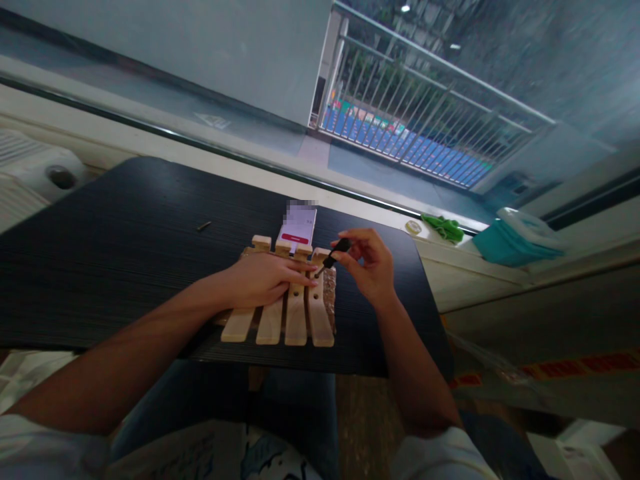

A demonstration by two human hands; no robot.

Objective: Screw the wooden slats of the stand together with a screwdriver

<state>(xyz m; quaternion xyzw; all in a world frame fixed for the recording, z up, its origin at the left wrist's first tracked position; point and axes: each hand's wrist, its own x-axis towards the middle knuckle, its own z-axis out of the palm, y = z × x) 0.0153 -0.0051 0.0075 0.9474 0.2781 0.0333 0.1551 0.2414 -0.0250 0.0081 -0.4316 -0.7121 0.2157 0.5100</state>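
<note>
Several pale wooden slats (295, 327) lie side by side near the table's front edge, on a brown wrapped piece (329, 293). My left hand (265, 277) rests flat across them, its fingers stretched toward the rightmost slat. My right hand (369, 265) is closed around the black handle of a screwdriver (337, 252). The tool tilts down to the left, and its tip meets the rightmost slat close to my left fingertips. Whether a screw sits under the tip is too small to tell. Dark holes show in the two right slats.
A lit phone (299, 225) stands behind the slats. On the black table (125, 247), a small thin dark piece (204, 226) lies left of the phone. A tape roll (413, 227), green cloth (444, 228) and teal container (515, 240) sit on the sill. A white appliance (37, 167) stands left.
</note>
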